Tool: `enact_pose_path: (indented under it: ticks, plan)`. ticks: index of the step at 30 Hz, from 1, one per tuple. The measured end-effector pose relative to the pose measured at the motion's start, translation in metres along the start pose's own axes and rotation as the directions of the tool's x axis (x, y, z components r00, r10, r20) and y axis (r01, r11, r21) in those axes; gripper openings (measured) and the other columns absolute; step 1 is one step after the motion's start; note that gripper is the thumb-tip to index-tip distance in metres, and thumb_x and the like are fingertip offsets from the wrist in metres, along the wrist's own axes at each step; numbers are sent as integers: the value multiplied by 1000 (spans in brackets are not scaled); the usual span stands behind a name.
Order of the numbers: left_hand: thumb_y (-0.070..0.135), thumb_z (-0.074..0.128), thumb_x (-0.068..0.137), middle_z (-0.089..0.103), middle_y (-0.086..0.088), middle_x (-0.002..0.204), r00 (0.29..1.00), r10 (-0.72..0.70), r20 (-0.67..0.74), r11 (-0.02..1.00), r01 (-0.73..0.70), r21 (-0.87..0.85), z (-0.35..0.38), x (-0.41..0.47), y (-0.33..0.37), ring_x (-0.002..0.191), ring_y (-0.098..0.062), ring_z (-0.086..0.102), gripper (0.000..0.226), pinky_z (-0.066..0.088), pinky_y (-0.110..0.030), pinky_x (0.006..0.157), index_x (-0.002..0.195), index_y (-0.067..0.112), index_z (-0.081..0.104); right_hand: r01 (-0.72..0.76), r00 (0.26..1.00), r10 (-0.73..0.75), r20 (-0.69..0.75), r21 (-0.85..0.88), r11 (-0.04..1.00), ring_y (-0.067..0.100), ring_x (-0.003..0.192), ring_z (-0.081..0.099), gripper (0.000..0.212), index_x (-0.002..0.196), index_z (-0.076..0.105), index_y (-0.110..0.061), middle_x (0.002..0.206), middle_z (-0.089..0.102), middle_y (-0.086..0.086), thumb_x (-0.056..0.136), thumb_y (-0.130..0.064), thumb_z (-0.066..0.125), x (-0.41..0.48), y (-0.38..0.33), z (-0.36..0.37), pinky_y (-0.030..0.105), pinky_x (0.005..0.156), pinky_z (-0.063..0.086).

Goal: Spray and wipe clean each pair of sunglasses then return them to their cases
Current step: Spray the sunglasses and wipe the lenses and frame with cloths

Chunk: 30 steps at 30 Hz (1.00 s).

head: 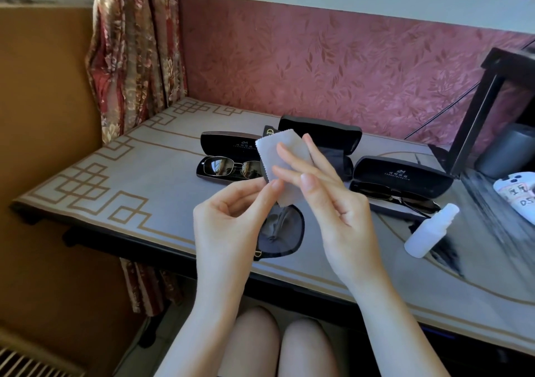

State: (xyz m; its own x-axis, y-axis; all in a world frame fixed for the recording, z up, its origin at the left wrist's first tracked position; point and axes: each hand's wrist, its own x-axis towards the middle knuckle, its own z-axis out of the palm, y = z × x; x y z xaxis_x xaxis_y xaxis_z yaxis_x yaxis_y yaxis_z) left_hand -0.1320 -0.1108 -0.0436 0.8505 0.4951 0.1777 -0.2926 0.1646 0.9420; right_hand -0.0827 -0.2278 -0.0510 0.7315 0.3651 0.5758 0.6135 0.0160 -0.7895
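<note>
Black-framed sunglasses hang over the table's front part, and my left hand pinches them at their top edge. My right hand holds a grey cleaning cloth against the upper lens; its fingers lie long over the cloth and its thumb is hidden. Behind my hands, the middle black case stands open with only a dark pouch in it. The open left case holds metal-framed glasses. The open right case holds thin dark glasses. A white spray bottle lies at the right.
The table has a patterned grey top and stands against a pink wall, with a floral curtain at its left corner. A dark wooden stand, a grey cylinder and a white labelled device are at the right. My knees are under the front edge.
</note>
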Motion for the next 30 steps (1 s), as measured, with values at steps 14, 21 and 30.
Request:
enact_pose_path:
  ticks: [14, 21, 30]
  plan:
    - [17, 68, 84, 76, 3, 77, 998, 27, 52, 998, -30, 54, 2, -4, -4, 80, -10, 73, 8, 57, -23, 76, 84, 15, 76, -397, 871, 395, -291, 55, 916, 7, 66, 66, 13, 83, 72, -14, 70, 73, -3, 82, -27, 74, 7, -13, -11, 12, 60, 48]
    - [17, 68, 84, 76, 4, 77, 990, 44, 133, 993, -59, 104, 3, -3, -1, 80, -11, 73, 8, 57, -26, 77, 86, 16, 76, -459, 861, 491, -135, 212, 863, 2, 65, 65, 23, 78, 72, -13, 66, 71, -8, 69, -34, 76, 13, -23, -13, 6, 63, 46]
    - [15, 63, 88, 77, 5, 86, 981, 30, 193, 996, -47, 82, -3, -4, -6, 91, -10, 72, 15, 55, -21, 82, 92, 22, 76, -504, 841, 539, -50, 294, 812, 7, 79, 72, 21, 82, 76, -12, 83, 77, 1, 68, -28, 72, 13, -18, -16, 13, 74, 51]
